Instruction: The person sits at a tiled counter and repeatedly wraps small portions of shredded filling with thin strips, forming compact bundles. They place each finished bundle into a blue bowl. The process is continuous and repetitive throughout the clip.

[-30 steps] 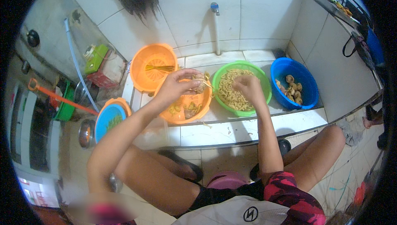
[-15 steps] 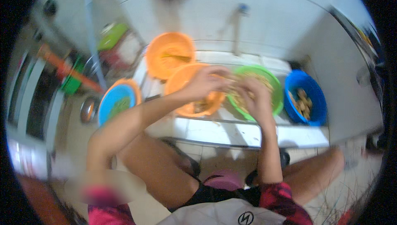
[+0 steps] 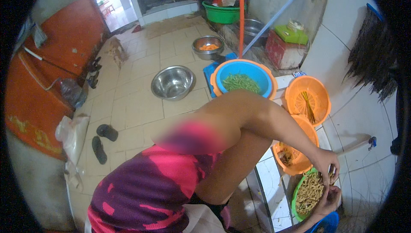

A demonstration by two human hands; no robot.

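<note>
My left hand (image 3: 324, 164) and my right hand (image 3: 328, 199) come together over a green basin (image 3: 294, 202) at the lower right. Pale tan, curly, noodle-like strips (image 3: 309, 192) fill that basin. The fingers of both hands are pinched around something small and brown that I cannot make out. Just beyond my left wrist is an orange colander (image 3: 309, 131) with some brown scraps in it. Behind it, another orange colander (image 3: 322, 88) holds several thin yellow sticks (image 3: 307, 106). Part of a blue basin (image 3: 329, 222) shows below my right hand.
A blue basin of green beans (image 3: 239, 83) sits in an orange one past my left arm. Steel bowls (image 3: 173, 83) stand on the tiled floor, one with orange pieces (image 3: 208, 47). Slippers (image 3: 99, 150) lie at left. Poles (image 3: 241, 19) lean near the back; a dark broom (image 3: 371, 53) hangs on the wall.
The view has swung left, so the basins and my hands now appear at the right and more floor and a doorway show. My hands stay together over the green basin.
</note>
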